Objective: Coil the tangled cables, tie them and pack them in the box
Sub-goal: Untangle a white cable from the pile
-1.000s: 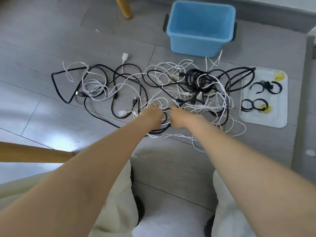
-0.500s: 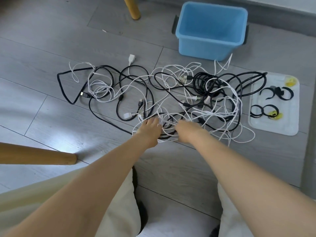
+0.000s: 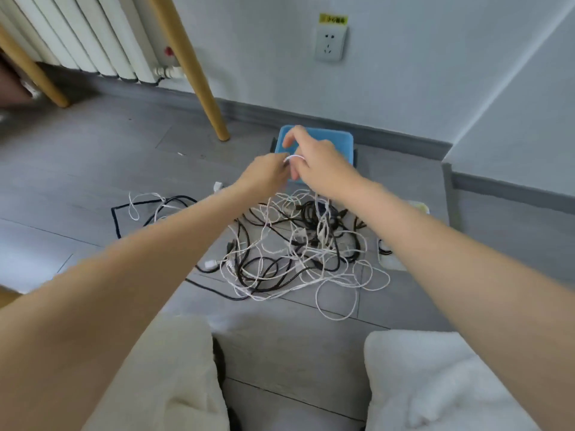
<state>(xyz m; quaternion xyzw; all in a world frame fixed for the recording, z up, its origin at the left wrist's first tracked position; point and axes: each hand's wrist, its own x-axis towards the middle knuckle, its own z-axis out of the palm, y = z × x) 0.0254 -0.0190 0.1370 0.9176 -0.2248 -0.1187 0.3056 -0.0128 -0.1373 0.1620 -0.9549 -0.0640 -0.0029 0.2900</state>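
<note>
Both hands are up in the air over the floor (image 3: 93, 169), close together, right in front of the blue box (image 3: 342, 144). The left hand (image 3: 264, 175) and right hand (image 3: 317, 166) are each pinching the same white cable (image 3: 294, 157); a short loop of it shows between the fingertips, with the right hand's index finger sticking up a bit. From there white strands hang straight down into the tangled cables (image 3: 289, 247), a messy heap of black and white leads lying on the floor between the person's knees and the box, below the hands. A black cable (image 3: 115, 222) stretches off to the left of the heap, and a few white loops spill out toward the near right. The box sits on the floor by the wall, mostly hidden behind the hands. A white tray (image 3: 389, 262) peeks out from under the right forearm, just right of the heap. A wooden chair leg (image 3: 205, 98) stands left of the box, and there's a wall socket (image 3: 330, 43) above it.
</note>
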